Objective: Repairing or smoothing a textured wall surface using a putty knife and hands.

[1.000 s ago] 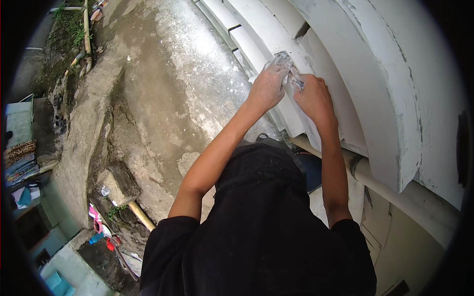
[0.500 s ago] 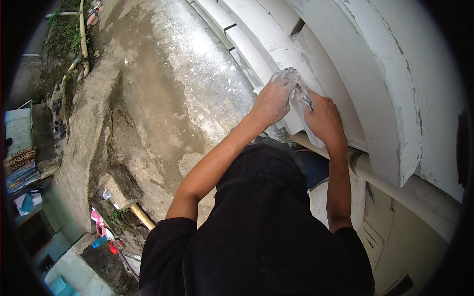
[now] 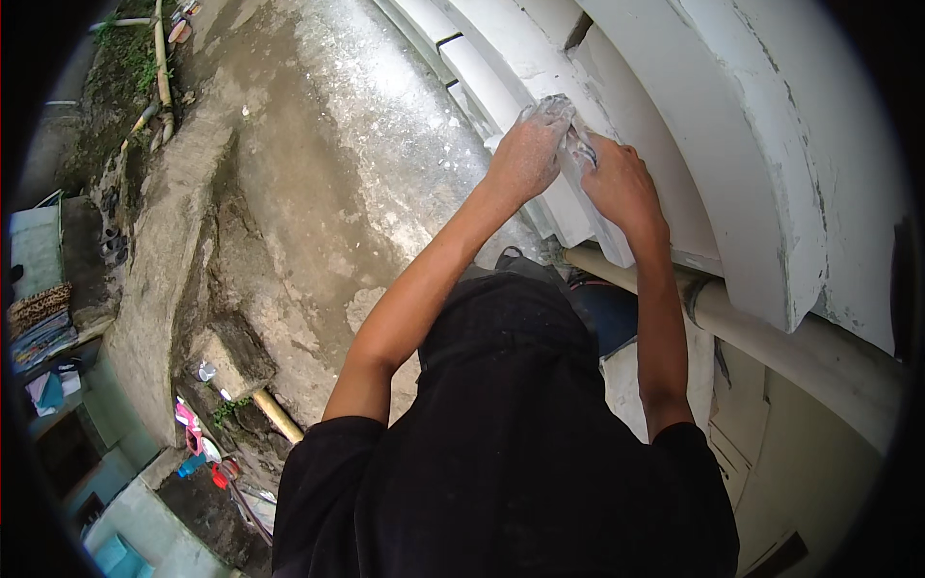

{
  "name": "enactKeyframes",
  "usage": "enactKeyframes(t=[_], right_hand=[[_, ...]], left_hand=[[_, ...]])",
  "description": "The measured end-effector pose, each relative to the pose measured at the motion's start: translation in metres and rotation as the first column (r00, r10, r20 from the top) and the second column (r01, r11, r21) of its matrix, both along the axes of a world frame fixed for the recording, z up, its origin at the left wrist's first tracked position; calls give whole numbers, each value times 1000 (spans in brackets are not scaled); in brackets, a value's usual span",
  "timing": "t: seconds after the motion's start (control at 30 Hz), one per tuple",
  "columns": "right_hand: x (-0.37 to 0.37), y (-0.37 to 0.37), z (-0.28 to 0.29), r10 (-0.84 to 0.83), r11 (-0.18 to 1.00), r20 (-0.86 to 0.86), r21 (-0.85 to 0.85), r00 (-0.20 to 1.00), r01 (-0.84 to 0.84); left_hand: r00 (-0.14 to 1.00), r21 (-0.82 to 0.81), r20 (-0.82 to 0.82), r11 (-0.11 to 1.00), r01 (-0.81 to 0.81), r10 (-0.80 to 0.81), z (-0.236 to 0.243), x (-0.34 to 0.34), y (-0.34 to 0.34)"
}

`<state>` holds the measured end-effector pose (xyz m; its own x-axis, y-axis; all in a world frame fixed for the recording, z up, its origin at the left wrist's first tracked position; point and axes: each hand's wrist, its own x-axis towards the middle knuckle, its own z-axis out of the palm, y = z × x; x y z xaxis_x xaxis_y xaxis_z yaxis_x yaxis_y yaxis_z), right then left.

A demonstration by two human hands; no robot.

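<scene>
Both hands are on a white stepped moulding (image 3: 482, 67) with dusty, chalky edges. My left hand (image 3: 528, 152) has its white-powdered fingers curled and pressed over the ledge, on a crumpled greyish piece (image 3: 578, 144) that I cannot make out. My right hand (image 3: 617, 185), just to its right and slightly lower, has fingers closed on that greyish piece along the same strip, thumb toward the left hand. What lies under the fingers is partly hidden.
A wide white curved panel (image 3: 723, 144) rises at the right, above a pale round pipe (image 3: 771, 356). Concrete ground (image 3: 289, 193) stained with white runs along the left, with pipes (image 3: 162, 67), plants, a folded cloth pile (image 3: 39, 337) and small coloured items (image 3: 193, 438) beyond.
Both hands slid down the strip toward my body half a second ago, and are now back farther up it, close to where they were one second ago. Both remain closed.
</scene>
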<state>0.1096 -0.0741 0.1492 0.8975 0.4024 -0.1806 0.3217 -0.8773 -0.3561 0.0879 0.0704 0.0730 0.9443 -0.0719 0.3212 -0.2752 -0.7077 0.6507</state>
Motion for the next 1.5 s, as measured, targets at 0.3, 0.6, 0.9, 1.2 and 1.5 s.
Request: enactKeyframes(t=[0.3, 0.6, 0.9, 1.2, 1.5], right_hand=[[-1, -6, -6, 10, 1000, 21, -8, 1000, -10], [-1, -8, -26, -22, 999, 63, 31, 998, 20], [-3, -15, -13, -9, 999, -27, 40, 1000, 10], [-23, -20, -23, -75, 991, 44, 116, 996, 69], [-26, -32, -24, -159, 967, 219, 230, 963, 108]], left_hand=[[999, -64, -46, 998, -12, 9, 2, -9, -6], [996, -7, 24, 997, -81, 82, -9, -2, -10], [998, -1, 48, 999, -37, 37, -9, -17, -13], [956, 33, 288, 998, -59, 48, -19, -21, -20], [995, -279, -93, 960, 6, -33, 1, -7, -20]])
